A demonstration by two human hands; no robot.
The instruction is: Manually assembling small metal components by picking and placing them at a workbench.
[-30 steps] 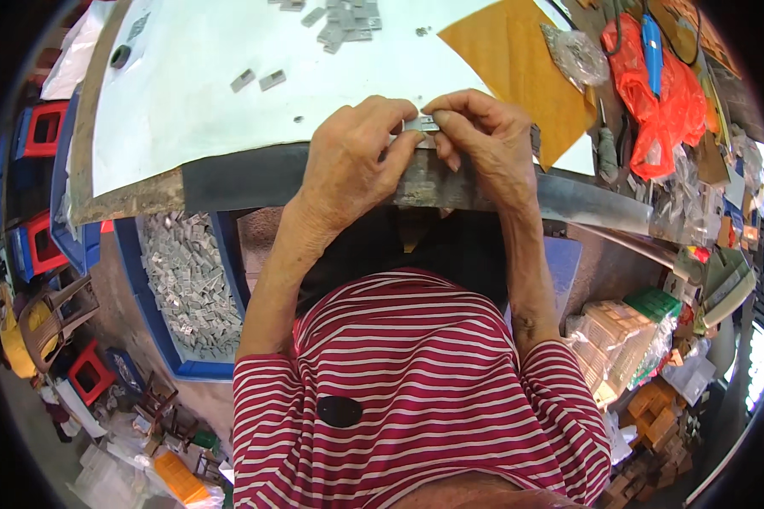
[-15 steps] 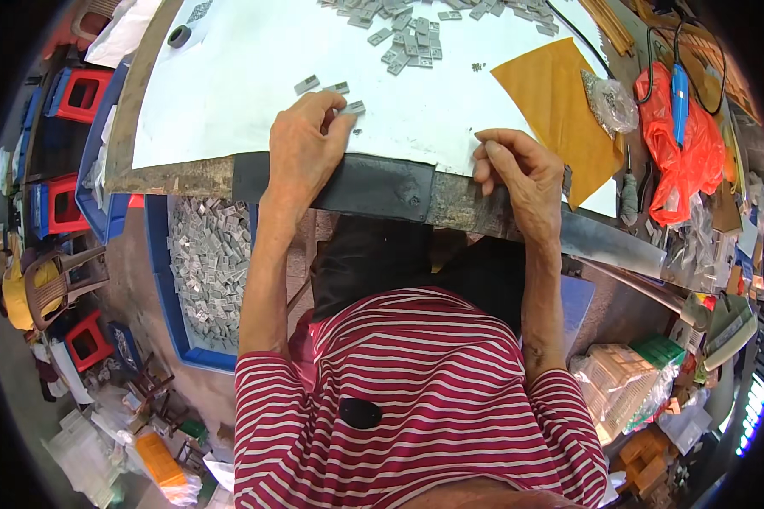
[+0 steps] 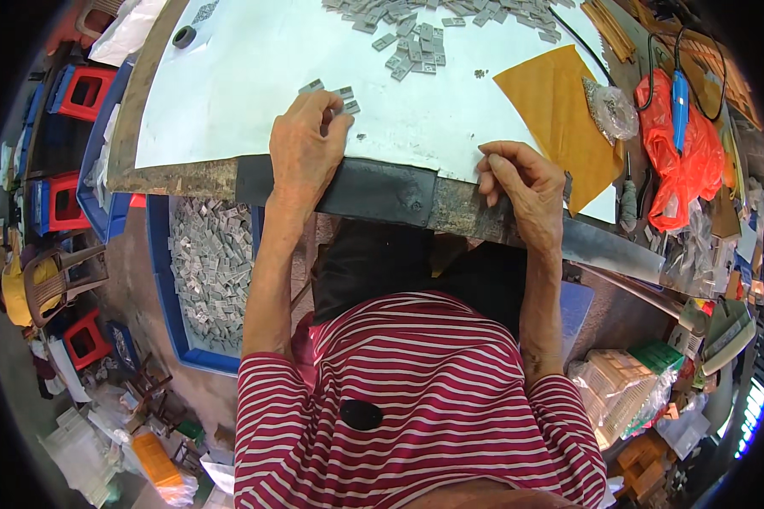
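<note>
On the white sheet (image 3: 221, 102) covering the table, my left hand (image 3: 304, 153) rests with curled fingers. A small flat grey rectangular piece (image 3: 351, 107) lies between its index finger and thumb tip. Two similar pieces sit just beyond the fingers: one grey piece (image 3: 343, 92) close by and another grey piece (image 3: 311, 86) farther left. My right hand (image 3: 530, 188) hovers at the table's front edge, thumb and index finger pinched together. Whatever it may hold is too small to make out. Tiny dark specks dot the paper between both hands.
A heap of grey pieces (image 3: 416, 47) spreads at the back. Right of it lie a brown paper envelope (image 3: 547, 110), a bag of small parts (image 3: 611, 109), a red plastic bag (image 3: 666, 178) and a blue corded tool (image 3: 679, 106). A blue bin (image 3: 165, 297) full of pieces stands below left.
The grey piece at my left hand has shifted slightly, closer in line with the other two. My right hand keeps its pinch in nearly the same place. The whole view has moved a little.
</note>
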